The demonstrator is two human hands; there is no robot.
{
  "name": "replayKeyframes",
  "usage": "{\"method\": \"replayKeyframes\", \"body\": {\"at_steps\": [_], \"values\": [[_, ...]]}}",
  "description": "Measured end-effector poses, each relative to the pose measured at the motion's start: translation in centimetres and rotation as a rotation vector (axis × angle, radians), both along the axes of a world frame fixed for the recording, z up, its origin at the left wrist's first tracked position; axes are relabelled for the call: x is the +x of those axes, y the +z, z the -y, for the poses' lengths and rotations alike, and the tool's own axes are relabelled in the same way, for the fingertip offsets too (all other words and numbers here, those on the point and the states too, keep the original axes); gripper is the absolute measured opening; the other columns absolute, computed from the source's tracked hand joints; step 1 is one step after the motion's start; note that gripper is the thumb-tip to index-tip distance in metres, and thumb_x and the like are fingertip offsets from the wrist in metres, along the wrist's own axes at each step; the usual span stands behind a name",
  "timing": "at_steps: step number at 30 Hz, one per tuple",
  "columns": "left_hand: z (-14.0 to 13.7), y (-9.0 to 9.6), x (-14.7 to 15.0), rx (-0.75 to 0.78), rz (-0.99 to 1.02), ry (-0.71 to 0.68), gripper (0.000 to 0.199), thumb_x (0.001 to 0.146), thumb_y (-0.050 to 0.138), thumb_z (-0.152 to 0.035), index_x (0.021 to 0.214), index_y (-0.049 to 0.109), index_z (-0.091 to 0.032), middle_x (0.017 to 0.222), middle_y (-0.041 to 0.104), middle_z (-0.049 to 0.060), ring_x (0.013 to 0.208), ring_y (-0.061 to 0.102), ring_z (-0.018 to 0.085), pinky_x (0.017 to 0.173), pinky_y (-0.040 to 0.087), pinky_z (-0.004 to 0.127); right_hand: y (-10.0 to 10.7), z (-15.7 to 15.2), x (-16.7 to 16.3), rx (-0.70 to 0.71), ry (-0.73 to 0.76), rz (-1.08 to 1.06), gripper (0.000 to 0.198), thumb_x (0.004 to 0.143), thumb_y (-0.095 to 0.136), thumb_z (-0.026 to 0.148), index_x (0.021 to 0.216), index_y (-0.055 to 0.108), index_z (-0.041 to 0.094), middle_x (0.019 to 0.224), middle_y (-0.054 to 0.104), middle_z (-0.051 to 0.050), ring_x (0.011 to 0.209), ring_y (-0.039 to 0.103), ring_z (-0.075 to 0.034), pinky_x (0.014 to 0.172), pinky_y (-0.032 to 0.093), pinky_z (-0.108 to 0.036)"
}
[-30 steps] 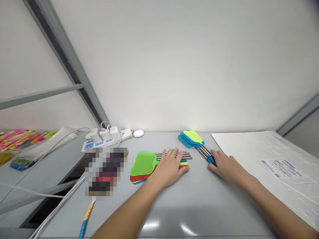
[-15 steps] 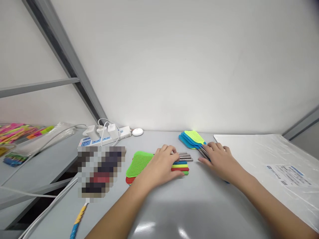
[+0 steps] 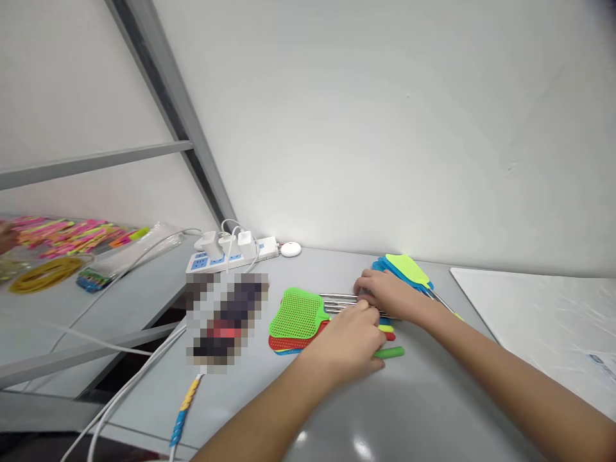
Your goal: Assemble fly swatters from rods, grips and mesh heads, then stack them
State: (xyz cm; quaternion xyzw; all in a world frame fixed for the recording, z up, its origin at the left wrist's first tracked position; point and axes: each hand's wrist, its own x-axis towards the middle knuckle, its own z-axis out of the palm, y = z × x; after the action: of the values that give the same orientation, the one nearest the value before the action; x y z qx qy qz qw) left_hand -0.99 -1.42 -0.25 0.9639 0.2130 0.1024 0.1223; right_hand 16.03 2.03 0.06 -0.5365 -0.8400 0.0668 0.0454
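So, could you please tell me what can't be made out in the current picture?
All in the head view:
- How the left hand meets the green handle: the hand itself hides the contact.
- Parts of the metal shafts: covered by the left hand and right hand.
- The item at left: pixelated.
- The label: cut off by the right edge, print too small.

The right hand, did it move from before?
Yes. The right hand moved left, closer to the power strip, and is now at the metal shafts beside the left hand.
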Motion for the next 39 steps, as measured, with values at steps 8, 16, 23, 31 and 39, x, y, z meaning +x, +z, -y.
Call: {"method": "replayKeyframes", "body": {"at_steps": [8, 16, 23, 31, 39], "values": [[2.0, -1.3, 1.8, -0.117, 0.081, -0.235, 0.017, 0.071, 0.068, -0.034, 0.070, 0.061, -0.019, 0.089, 0.059, 0.005, 0.079, 0.053, 0.020, 0.062, 0.042, 0.031, 0.2, -0.2, -0.2, 0.016, -0.128, -0.042, 0.012, 0.083, 0.046, 0.014, 0.086, 0.057, 0.020, 0.079, 0.063, -0.005, 0.072, 0.057, -0.018, 0.065, 0.035, -0.029], [2.3, 0.0, 1.9, -0.586, 0.422, 0.075, 0.016, 0.081, 0.061, -0.035, 0.093, 0.062, -0.024, 0.084, 0.065, 0.000, 0.073, 0.057, 0.015, 0.059, 0.038, 0.023, 2.5, 6.5, 0.9, 0.007, -0.441, -1.367, 0.004, 0.084, 0.049, 0.025, 0.088, 0.049, 0.026, 0.060, 0.034, 0.006, 0.051, 0.035, -0.012, 0.051, 0.034, -0.025], [1.6, 0.5, 4.5, -0.941, 0.942, 0.199, 0.033, 0.087, 0.054, -0.049, 0.078, 0.049, -0.018, 0.070, 0.048, -0.003, 0.063, 0.048, 0.009, 0.058, 0.040, 0.021, 0.8, 9.8, 0.9, -0.282, -0.487, -1.961, 0.003, 0.083, 0.055, 0.024, 0.083, 0.052, 0.023, 0.051, 0.018, 0.011, 0.043, 0.011, -0.007, 0.040, 0.025, -0.021], [2.9, -1.4, 9.8, -1.291, 0.993, 0.183, 0.035, 0.091, 0.045, -0.054, 0.081, 0.035, -0.023, 0.055, 0.029, -0.010, 0.043, 0.021, 0.006, 0.041, 0.016, 0.019, 1.5, 9.6, 4.1, 0.017, -0.426, -2.112, 0.008, 0.078, 0.052, 0.018, 0.083, 0.058, 0.021, 0.046, 0.023, 0.011, 0.040, 0.018, -0.007, 0.040, 0.029, -0.021], [5.8, -3.8, 8.2, -1.408, 0.643, 0.237, 0.033, 0.089, 0.050, -0.052, 0.085, 0.044, -0.020, 0.057, 0.036, -0.009, 0.046, 0.025, 0.005, 0.044, 0.019, 0.021, 1.6, 9.5, 5.3, -0.076, -0.362, -2.234, 0.012, 0.081, 0.048, 0.016, 0.076, 0.058, 0.020, 0.045, 0.024, 0.009, 0.041, 0.019, -0.007, 0.041, 0.027, -0.022]]}}
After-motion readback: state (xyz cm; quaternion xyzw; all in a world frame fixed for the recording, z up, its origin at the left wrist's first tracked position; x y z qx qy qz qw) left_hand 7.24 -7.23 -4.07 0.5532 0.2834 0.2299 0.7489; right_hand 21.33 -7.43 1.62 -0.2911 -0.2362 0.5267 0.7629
